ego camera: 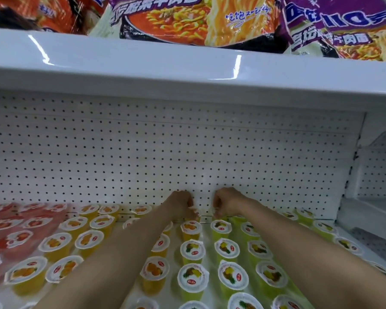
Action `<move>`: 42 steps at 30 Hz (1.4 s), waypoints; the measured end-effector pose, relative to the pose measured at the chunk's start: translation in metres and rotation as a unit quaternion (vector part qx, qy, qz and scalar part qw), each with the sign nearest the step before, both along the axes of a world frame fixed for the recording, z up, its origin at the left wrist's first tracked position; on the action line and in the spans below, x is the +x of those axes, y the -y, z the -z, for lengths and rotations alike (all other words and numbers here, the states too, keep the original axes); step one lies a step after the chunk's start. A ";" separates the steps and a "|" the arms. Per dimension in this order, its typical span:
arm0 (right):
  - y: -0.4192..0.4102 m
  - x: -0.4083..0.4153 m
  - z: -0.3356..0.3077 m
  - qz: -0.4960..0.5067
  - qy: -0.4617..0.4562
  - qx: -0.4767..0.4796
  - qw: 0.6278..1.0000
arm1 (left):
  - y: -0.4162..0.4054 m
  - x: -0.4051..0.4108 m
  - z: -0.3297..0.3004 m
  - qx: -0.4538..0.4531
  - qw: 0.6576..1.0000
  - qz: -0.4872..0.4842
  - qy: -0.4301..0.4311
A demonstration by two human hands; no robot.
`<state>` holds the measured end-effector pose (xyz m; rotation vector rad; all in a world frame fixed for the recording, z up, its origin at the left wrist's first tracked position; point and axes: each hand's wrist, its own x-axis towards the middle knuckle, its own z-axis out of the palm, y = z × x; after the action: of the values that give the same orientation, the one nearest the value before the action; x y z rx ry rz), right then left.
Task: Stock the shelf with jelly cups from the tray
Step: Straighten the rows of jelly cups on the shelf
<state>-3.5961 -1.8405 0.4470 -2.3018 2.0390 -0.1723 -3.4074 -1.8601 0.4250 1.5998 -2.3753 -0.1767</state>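
Observation:
Jelly cups stand in rows on the white shelf [206, 244]: red cups [20, 237] at the left, orange cups [89, 238] in the middle, green cups [226, 247] at the right. Both my arms reach to the back row by the pegboard. My left hand [183, 204] has its fingers curled down over the top of an orange jelly cup [188, 218], which it mostly hides. My right hand [227, 202] curls the same way over a green jelly cup [234, 218], also mostly hidden. A narrow gap of bare shelf lies between the hands. No tray is in view.
A white pegboard back wall [165, 152] rises right behind the hands. The upper shelf's edge [187, 70] overhangs, loaded with instant noodle packs [187, 18]. A white divider [352, 170] closes the bay on the right, with another shelf section beyond it.

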 end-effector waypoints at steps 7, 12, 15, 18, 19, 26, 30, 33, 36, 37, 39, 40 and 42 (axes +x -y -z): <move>-0.003 0.001 0.004 -0.024 0.038 -0.011 0.999 | 0.004 0.002 -0.001 0.008 1.000 -0.009 0.007; -0.005 0.000 0.003 -0.027 0.051 -0.017 0.998 | 0.003 0.002 0.000 0.007 1.000 -0.009 -0.010; -0.006 0.000 0.003 -0.028 0.062 -0.013 0.998 | 0.002 0.005 -0.002 0.018 1.000 -0.012 -0.013; -0.006 0.001 0.005 -0.030 0.066 -0.017 0.997 | 0.000 0.006 -0.004 0.021 1.000 -0.018 -0.011; -0.006 0.001 0.005 -0.029 0.070 -0.020 0.997 | 0.000 0.006 -0.004 0.021 1.000 -0.021 -0.006; -0.010 0.000 0.008 -0.012 0.091 -0.027 0.995 | -0.009 0.002 -0.003 0.008 0.999 -0.047 -0.010; -0.016 -0.005 0.002 -0.015 0.097 -0.038 0.995 | -0.012 0.002 -0.004 0.009 0.998 -0.057 -0.036; -0.020 -0.007 -0.001 -0.020 0.086 -0.039 0.995 | -0.015 0.002 -0.005 0.012 0.997 -0.064 -0.037; -0.025 -0.008 -0.002 -0.028 0.079 -0.030 0.996 | -0.020 -0.001 -0.005 0.010 0.997 -0.072 -0.022; -0.026 -0.008 -0.003 -0.030 0.076 -0.029 0.996 | -0.021 -0.001 -0.004 0.011 0.997 -0.072 -0.021; -0.031 -0.007 -0.007 -0.034 0.069 -0.026 0.997 | -0.024 0.002 -0.006 0.012 0.997 -0.073 -0.028; -0.033 -0.006 -0.010 -0.036 0.064 -0.022 0.997 | -0.026 0.003 -0.009 0.012 0.997 -0.073 -0.033; -0.038 -0.006 -0.016 -0.039 0.048 -0.004 0.998 | -0.031 0.007 -0.017 0.012 0.996 -0.071 -0.048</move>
<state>-3.6017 -1.8024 0.4627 -2.3250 1.9033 -0.2830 -3.4007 -1.8293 0.4416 1.7227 -2.1865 -0.2494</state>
